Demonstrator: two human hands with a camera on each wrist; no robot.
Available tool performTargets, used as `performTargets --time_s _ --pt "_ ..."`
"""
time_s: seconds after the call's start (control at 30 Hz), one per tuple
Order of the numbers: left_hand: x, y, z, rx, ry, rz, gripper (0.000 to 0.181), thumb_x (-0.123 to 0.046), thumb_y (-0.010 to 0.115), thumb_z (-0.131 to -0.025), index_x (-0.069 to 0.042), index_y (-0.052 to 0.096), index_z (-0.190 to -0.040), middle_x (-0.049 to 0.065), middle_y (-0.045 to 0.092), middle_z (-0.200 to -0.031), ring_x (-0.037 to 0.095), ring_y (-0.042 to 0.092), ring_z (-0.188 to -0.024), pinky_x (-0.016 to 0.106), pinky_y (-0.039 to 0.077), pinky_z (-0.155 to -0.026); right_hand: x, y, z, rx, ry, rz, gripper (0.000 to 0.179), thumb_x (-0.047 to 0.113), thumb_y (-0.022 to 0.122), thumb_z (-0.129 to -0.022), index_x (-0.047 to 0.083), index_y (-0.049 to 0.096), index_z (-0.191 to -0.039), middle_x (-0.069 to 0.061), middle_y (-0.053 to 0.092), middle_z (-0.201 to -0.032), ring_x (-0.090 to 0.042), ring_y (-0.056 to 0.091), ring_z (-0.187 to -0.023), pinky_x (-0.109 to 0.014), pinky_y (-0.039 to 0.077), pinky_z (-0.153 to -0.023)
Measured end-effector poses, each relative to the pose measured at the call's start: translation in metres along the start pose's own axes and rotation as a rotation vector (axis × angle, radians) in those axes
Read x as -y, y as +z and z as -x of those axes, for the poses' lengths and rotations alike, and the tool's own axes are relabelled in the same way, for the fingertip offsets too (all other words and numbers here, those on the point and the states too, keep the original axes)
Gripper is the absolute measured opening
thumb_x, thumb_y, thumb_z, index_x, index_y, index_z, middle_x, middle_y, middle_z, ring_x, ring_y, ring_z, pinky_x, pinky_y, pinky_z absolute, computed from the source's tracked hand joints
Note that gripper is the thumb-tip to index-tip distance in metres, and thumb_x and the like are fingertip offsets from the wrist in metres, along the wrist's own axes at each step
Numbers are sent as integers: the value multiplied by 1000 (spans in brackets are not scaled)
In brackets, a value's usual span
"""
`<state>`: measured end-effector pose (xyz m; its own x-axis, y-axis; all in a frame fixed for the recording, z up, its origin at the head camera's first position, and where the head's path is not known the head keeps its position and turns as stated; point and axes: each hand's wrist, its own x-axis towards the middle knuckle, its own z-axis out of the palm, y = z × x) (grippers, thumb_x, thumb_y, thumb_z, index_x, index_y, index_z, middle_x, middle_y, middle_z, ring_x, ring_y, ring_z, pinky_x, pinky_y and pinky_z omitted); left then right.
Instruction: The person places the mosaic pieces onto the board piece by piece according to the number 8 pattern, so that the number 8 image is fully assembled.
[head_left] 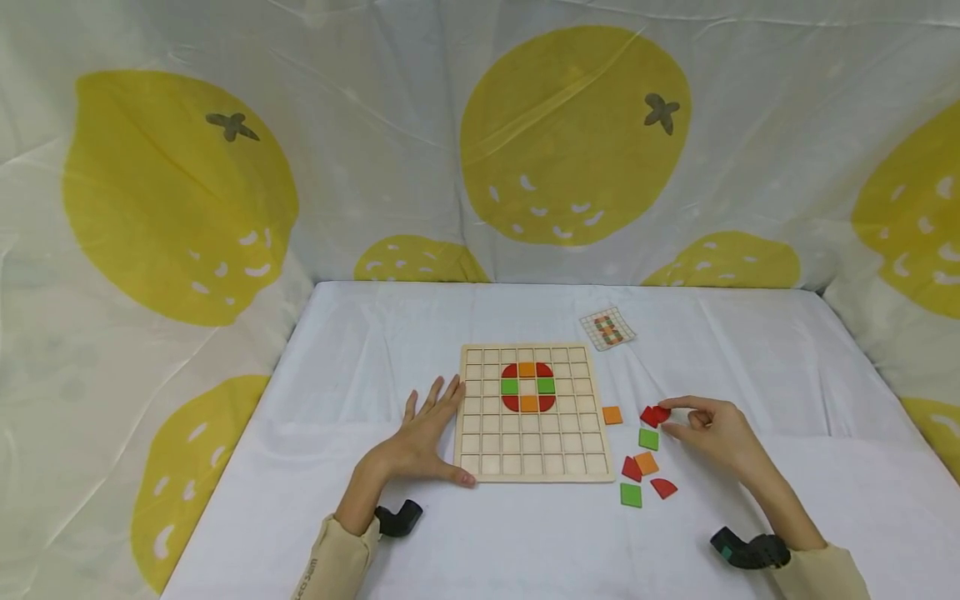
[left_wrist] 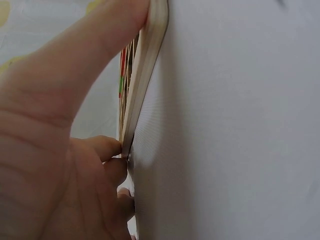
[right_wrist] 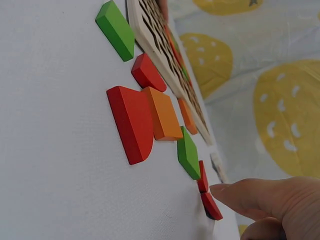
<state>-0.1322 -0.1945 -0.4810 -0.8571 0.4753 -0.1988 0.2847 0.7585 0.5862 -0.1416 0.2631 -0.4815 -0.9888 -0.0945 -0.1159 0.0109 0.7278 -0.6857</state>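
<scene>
A wooden grid board (head_left: 532,447) lies on the white cloth. On it, red quarter-round tiles, orange squares and green squares form a ring around one bare cell. My left hand (head_left: 422,442) is spread along the board's left edge, thumb at the near-left corner (left_wrist: 156,15) and fingertips at the side. My right hand (head_left: 716,429) is right of the board, pinching a red quarter-round tile (head_left: 661,415) between thumb and index finger. Another red tile (head_left: 648,417) lies against it. Just nearer is a green square tile (head_left: 648,439).
Nearer on the right lie an orange tile (head_left: 646,463), red tiles (head_left: 663,488) and a green tile (head_left: 631,495). One orange square (head_left: 612,415) sits beside the board's right edge. A pattern card (head_left: 607,328) lies beyond the board, before the lemon-print cloth (head_left: 573,133).
</scene>
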Motion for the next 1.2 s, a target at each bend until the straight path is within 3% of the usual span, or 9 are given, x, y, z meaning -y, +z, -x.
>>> performTargets --time_s 0.37,0.67,0.97,1.2 --pt "0 1 1 5 -6 -8 142 -57 93 -67 -3 7 -166 14 0 -176 40 -10 -162 71 -10 -124 -1 7 -6 -36 44 33 39 25 83 -88 8 76 -123 1 38 -58 -13 34 -52 -26 27 -46" --pt "1 2 0 2 -2 -7 142 -57 93 -67 -3 7 -166 14 0 -176 41 -10 -162 72 -11 -123 8 14 -5 -229 42 145 43 27 89 -81 -1 76 -111 -3 45 -61 -19 40 -58 -26 29 -52" --pt "0 1 0 8 -4 -8 142 -58 92 -67 -3 6 -166 14 -1 -176 41 -11 -162 71 -11 -123 5 11 -8 -133 -11 126 44 14 78 -89 -3 70 -129 0 42 -59 -15 37 -54 -24 27 -49" --pt "1 1 0 8 -2 -2 141 -57 92 -68 -3 7 -166 14 -1 -176 40 -11 -162 71 -12 -123 5 11 -7 -168 -4 111 32 12 77 -89 -3 76 -117 1 40 -57 -14 36 -53 -24 27 -48"
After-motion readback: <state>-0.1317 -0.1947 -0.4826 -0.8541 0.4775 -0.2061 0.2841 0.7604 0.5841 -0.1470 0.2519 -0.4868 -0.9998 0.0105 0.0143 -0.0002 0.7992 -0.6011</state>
